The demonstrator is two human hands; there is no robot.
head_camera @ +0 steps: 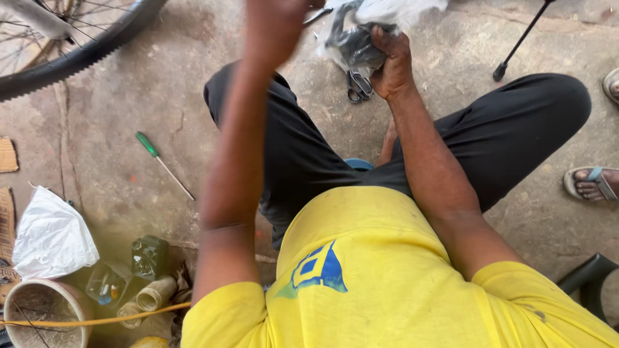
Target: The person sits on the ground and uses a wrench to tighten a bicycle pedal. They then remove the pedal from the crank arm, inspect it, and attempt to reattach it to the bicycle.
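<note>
My right hand [392, 61] grips a clear plastic bag [380, 13] with a dark rubbery bundle [351, 45] inside, held up above the ground. My left hand [274, 26] is raised at the top of the view and blurred; its fingers are cut off by the frame edge, close to the bag's left side. A pair of scissors [358, 86] lies on the concrete floor just under the bag. I sit low, in a yellow shirt and black trousers, knees spread.
A bicycle wheel [77, 51] fills the top left. A green-handled screwdriver [161, 162] lies on the floor. At lower left sit a white bag [51, 238], a bucket [42, 306], small bottles [148, 256]. Another person's sandalled foot [593, 183] is at right.
</note>
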